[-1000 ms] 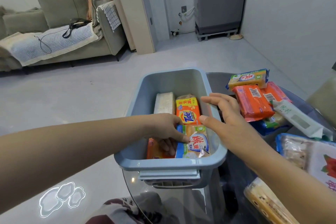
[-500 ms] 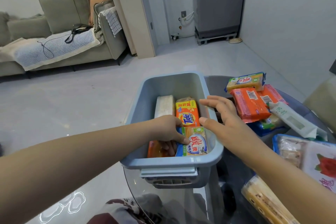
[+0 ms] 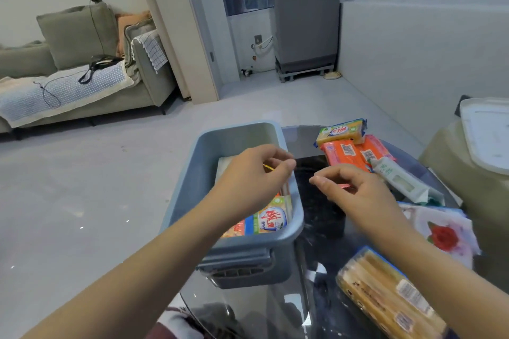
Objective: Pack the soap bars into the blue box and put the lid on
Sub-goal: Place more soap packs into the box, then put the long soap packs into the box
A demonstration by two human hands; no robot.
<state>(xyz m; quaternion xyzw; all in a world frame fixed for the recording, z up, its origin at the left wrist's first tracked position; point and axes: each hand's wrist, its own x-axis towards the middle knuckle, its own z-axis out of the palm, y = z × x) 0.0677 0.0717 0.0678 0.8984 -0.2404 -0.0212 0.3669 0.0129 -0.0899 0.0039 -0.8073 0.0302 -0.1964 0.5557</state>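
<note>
- The rectangular blue-grey plastic box (image 3: pixel 237 239) sits at the 9 o'clock edge of the round dark glass table (image 3: pixel 319 217), with wrapped soap bars already lying inside; a blue-and-white wrapped bar (image 3: pixel 271 219) shows at its near end
- The left hand (image 3: pixel 253 173) hovers over the box's 3 o'clock rim, fingers curled; a thin yellow edge shows under the fingertips, but I cannot tell whether they pinch anything
- The right hand (image 3: pixel 355 190) hangs over bare glass just beside the box, fingers loosely curled; a sliver of pink shows beneath them, and whether it is gripped I cannot tell
- Unpacked bars wait at 1 o'clock: a yellow wrapped bar (image 3: pixel 341 131) atop two orange wrapped bars (image 3: pixel 347 154), with a white-and-green wrapped bar (image 3: pixel 399 179) leaning against them
- A pale flat plastic lid (image 3: pixel 487 135), likely the box's, rests on a beige seat at 3 o'clock
- To do this step well, I would reach for the nearest orange bar, lay it flat alongside those packed, and keep the stack below the rim so the lid seats
</note>
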